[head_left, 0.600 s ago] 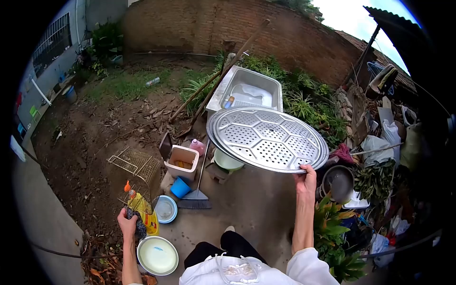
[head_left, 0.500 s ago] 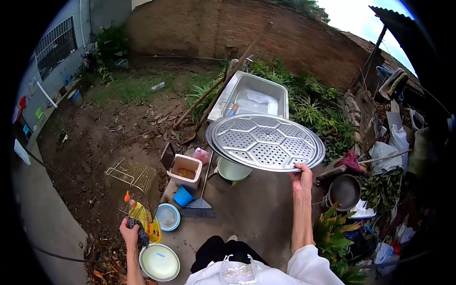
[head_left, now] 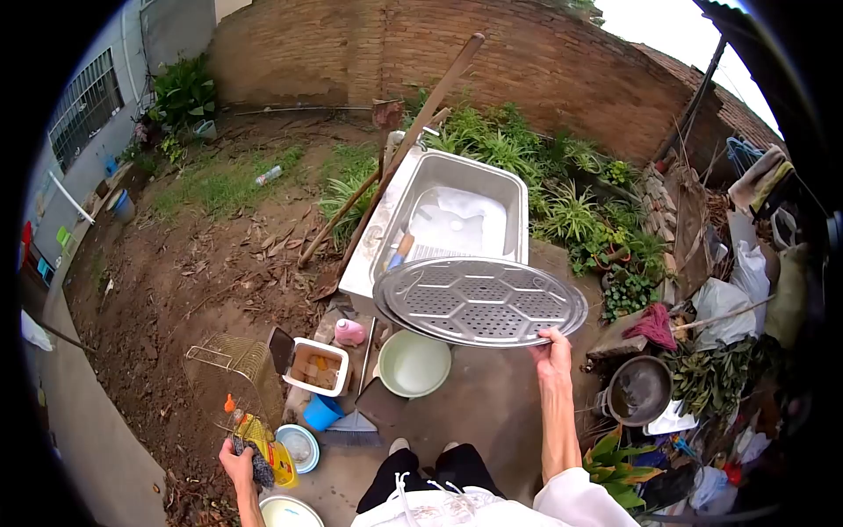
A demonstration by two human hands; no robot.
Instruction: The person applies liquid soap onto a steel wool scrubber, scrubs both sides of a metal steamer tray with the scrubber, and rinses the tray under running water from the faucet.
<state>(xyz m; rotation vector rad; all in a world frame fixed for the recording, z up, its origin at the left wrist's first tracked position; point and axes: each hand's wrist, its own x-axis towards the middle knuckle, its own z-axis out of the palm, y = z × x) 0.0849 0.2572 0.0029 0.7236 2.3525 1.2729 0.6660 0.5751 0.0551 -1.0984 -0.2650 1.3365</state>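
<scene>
My right hand [head_left: 553, 351] grips the near right rim of a round metal steamer tray [head_left: 487, 299], perforated with small holes and pressed with a hexagon pattern. The tray is tilted in the air and overlaps the sink's [head_left: 520, 220] near edge in this view. A second rim shows along its left side. Low at the left, my left hand [head_left: 235, 464] is closed around a dark grey scouring pad [head_left: 261, 467]. Just beyond it is a yellow bottle [head_left: 279, 461], with an orange cap [head_left: 229, 403] showing above. White suds lie in the sink, along with a wooden-handled tool [head_left: 402, 249].
A pale green basin [head_left: 414, 362] stands below the tray. Around it are a lidded bin [head_left: 316, 367], a pink bottle [head_left: 349, 331], a blue scoop [head_left: 323, 411], a broom [head_left: 351, 430] and a wire basket [head_left: 230, 373]. Long wooden poles [head_left: 413, 154] lean by the sink. Clutter lines the right side.
The view has tipped so the sink and ground items sit lower and closer. The tray has dropped slightly and looks flatter to the camera. Both hands keep their holds.
</scene>
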